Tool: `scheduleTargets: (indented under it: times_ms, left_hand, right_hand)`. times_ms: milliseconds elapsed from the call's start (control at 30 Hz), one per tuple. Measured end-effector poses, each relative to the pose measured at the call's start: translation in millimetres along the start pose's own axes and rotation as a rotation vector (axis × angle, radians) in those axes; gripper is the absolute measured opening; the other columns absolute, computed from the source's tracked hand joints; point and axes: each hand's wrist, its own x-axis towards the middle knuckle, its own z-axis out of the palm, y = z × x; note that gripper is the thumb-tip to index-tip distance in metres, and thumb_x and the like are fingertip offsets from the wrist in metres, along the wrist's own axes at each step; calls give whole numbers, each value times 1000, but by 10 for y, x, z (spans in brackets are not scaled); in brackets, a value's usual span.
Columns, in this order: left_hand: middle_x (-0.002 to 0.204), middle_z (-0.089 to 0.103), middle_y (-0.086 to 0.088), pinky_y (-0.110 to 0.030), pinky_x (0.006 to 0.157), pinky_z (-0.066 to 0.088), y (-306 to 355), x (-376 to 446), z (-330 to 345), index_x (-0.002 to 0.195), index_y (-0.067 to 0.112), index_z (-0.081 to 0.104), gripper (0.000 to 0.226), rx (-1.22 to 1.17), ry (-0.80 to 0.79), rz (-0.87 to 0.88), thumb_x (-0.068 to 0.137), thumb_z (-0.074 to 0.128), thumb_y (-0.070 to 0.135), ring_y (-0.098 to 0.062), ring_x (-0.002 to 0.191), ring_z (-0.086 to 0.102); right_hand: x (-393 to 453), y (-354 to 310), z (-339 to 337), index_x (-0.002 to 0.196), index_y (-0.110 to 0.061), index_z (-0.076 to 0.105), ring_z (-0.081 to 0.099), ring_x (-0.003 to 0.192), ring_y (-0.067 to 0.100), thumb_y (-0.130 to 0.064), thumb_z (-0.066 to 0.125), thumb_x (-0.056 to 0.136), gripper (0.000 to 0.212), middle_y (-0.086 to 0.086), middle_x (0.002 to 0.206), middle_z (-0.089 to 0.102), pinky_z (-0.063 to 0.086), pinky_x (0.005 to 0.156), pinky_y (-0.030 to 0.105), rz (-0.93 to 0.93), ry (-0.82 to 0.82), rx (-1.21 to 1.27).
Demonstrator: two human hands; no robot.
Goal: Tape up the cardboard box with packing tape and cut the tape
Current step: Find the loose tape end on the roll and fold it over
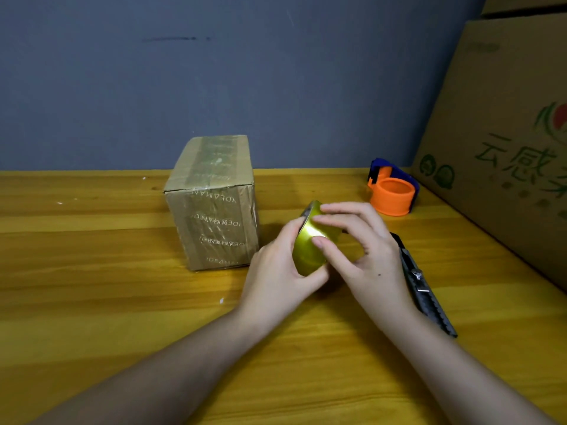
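A small cardboard box [214, 204] stands on the wooden table [92, 271], its top and front covered with printed clear tape. Just right of it, above the table, my left hand [276, 280] grips a yellowish roll of packing tape [310, 250] from the left and below. My right hand [362, 256] holds the same roll from the right, thumb pressed on its outer face and fingers curled over its upper edge. A black utility knife [426, 289] lies on the table beside my right wrist, partly hidden by it.
An orange and blue tape dispenser [391, 191] sits at the back right of the table. A large printed cardboard carton [506, 133] stands along the right edge. A grey wall [245, 72] runs behind the table.
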Motion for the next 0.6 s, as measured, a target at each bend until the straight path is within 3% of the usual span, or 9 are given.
scheduleTargets:
  times_ms: [200,433,600]
  left_hand:
    - [107,70,5,-32,79,51,27,-16,-5,125,33,43,62,69,8,36,66,55,47,-17,97,65]
    - [101,71,5,-31,72,52,40,-23,-4,127,32,45,60,89,1,25,69,62,39,-21,85,67]
    - [97,70,7,-31,72,51,41,-22,-14,126,31,46,59,97,-7,10,70,63,38,-19,80,66]
  right_hand:
    - [1,-64,4,100,-22,70,55,112,10,-24,67,84,17,-5,112,61,48,90,29,85,-14,95]
    - [-8,-93,14,89,-20,70,54,112,11,-20,68,84,6,-9,111,58,47,93,35,125,-19,129]
    - [-13,-61,7,117,-23,62,52,115,9,-26,65,85,33,-10,118,55,50,89,36,97,-23,75]
